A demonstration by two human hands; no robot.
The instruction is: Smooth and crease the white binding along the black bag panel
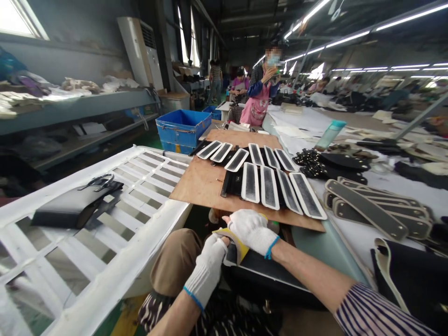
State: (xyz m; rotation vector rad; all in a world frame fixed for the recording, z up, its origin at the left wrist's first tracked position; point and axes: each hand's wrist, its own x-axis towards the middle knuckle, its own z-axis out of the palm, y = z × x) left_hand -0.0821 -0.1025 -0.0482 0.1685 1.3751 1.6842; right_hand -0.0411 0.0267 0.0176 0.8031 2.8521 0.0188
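My left hand [209,263], in a white knitted glove with bare fingertips, pinches the near edge of a curved yellow piece [242,251] with a dark grey inner face. Over the top of the same piece lies my right hand [250,229], gloved alike, its fingers bent round it and partly hidden. Beneath both hands a black leather bag [276,269] rests at my lap, its lower part in shadow. Just beyond, a brown board [199,186] bears several long black panels [269,187] with white borders, laid in two rows.
On the left, a white slatted rack [140,179] carries a black handbag [80,200]. A blue crate [184,128] stands behind it. Studded grey straps [367,210], black leather pieces [413,275] and a bottle [331,135] lie on the right-hand table. A co-worker [257,100] stands ahead.
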